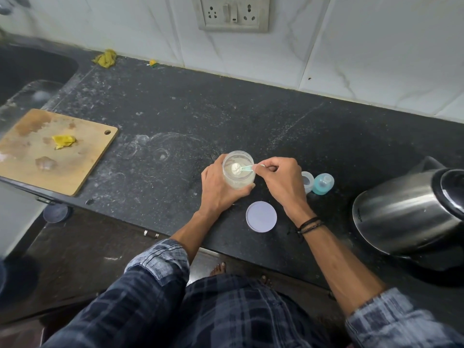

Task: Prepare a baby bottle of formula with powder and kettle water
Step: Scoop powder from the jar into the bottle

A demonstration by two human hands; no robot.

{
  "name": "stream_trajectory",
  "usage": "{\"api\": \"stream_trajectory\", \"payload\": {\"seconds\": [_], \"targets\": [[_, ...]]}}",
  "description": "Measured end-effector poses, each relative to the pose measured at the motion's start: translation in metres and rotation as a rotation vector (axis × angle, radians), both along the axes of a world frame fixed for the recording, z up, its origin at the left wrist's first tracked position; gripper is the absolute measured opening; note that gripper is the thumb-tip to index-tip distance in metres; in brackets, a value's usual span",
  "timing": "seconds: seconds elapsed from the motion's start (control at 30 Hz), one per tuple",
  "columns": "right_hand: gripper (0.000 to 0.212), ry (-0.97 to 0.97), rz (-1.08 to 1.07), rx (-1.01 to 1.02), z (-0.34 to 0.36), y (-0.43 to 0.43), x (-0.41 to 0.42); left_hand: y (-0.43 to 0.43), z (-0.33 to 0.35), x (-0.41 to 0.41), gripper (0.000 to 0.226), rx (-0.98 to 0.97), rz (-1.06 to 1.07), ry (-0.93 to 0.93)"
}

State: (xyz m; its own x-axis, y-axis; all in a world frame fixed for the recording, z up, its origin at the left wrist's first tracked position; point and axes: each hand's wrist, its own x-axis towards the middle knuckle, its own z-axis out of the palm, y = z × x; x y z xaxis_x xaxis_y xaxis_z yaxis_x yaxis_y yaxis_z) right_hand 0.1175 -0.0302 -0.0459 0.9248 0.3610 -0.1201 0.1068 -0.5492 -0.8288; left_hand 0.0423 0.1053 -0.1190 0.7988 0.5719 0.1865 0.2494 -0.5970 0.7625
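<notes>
A clear jar of pale formula powder (238,172) stands open on the black counter (251,116). My left hand (219,189) grips the jar from its left side. My right hand (281,182) pinches the handle of a small light-blue scoop (244,168), whose bowl holds powder inside the jar mouth. The jar's lilac lid (261,216) lies flat in front of the jar. Right of my right hand stand a clear cap (308,181) and a small blue baby bottle (323,183). A steel kettle (406,212) sits at the right edge.
A wooden cutting board (55,151) with a yellow scrap lies at the left, partly over the counter edge. The dark sink (30,69) is at the far left. A yellow cloth (105,58) lies by the tiled wall, below a socket plate (232,12).
</notes>
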Motion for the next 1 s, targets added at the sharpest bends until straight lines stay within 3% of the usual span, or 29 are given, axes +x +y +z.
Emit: {"api": "stream_trajectory", "payload": {"seconds": [1.0], "targets": [[0.012,-0.007,-0.068,0.093,-0.011,0.001,-0.001,0.0,0.001,0.0,0.073,-0.008,0.003,0.013]]}}
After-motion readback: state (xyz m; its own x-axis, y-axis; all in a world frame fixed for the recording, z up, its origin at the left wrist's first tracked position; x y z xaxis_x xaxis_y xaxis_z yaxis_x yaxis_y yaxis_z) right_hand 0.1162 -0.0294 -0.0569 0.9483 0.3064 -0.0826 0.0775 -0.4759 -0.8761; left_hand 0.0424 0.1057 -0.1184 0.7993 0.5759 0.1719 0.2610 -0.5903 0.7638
